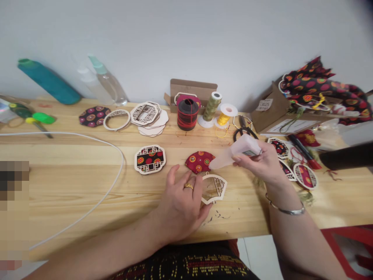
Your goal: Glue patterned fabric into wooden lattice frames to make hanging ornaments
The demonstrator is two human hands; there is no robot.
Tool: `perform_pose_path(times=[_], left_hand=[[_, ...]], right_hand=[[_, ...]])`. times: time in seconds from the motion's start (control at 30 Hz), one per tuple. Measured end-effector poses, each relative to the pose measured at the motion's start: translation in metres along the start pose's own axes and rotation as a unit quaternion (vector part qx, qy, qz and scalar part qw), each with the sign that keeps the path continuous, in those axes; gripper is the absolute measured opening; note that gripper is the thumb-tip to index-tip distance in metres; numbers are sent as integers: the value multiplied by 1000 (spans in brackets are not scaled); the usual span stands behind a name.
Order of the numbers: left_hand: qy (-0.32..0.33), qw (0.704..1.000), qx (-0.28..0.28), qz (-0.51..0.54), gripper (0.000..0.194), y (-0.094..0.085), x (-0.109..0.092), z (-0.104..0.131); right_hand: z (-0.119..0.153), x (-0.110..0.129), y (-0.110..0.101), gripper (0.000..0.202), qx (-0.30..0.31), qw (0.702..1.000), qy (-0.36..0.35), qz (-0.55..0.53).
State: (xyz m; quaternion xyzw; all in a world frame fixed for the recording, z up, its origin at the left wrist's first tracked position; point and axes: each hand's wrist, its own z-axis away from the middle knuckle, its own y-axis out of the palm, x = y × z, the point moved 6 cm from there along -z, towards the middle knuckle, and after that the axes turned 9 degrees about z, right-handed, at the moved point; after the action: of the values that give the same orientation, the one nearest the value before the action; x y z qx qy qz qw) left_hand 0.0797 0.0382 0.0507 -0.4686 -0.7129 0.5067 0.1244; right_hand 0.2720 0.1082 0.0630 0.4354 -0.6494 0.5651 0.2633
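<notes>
My right hand (262, 161) is closed around a translucent white squeeze bottle (247, 149), tilted so its narrow nozzle points down and left. That tip is at the right edge of a fan-shaped piece covered in red patterned fabric (199, 161), whether touching I cannot tell. My left hand (185, 198), a gold ring on one finger, holds the left part of a fan-shaped wooden frame (223, 190) with lattice at its right end and small loops. The fingertips lie just below the fabric piece. An octagonal wooden frame with dark patterned fabric (150, 159) lies to the left.
Lattice frames (144, 112), thread spools (188, 114), scissors (243, 128) and a cardboard box of fabric (268, 103) line the back. Finished-looking ornaments (305, 175) lie right. Bottles (49, 81) stand back left. A white cable (119, 155) curves across the left side.
</notes>
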Motion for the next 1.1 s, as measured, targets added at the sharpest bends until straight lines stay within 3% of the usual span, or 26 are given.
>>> perform_pose_path(times=[0.33, 0.5, 0.67, 0.83, 1.03, 1.1], left_hand=[[14, 1000, 1, -1, 49, 1, 0, -1], [16, 1000, 2, 0, 49, 2, 1, -1], [26, 1000, -12, 3, 49, -4, 0, -3], [53, 998, 0, 35, 50, -4, -3, -2], [112, 990, 44, 77, 53, 0, -9, 1], [105, 989, 52, 86, 53, 0, -8, 0]], right_hand=[[-2, 4, 2, 12, 18, 1000, -18, 15], [-2, -9, -6, 19, -65, 994, 46, -80], [-6, -16, -12, 27, -128, 958, 63, -248], [-5, -11, -11, 44, -90, 944, 71, -311], [-3, 7, -4, 63, -14, 945, 3, -327], [-5, 8, 0, 57, -2, 940, 12, -340]])
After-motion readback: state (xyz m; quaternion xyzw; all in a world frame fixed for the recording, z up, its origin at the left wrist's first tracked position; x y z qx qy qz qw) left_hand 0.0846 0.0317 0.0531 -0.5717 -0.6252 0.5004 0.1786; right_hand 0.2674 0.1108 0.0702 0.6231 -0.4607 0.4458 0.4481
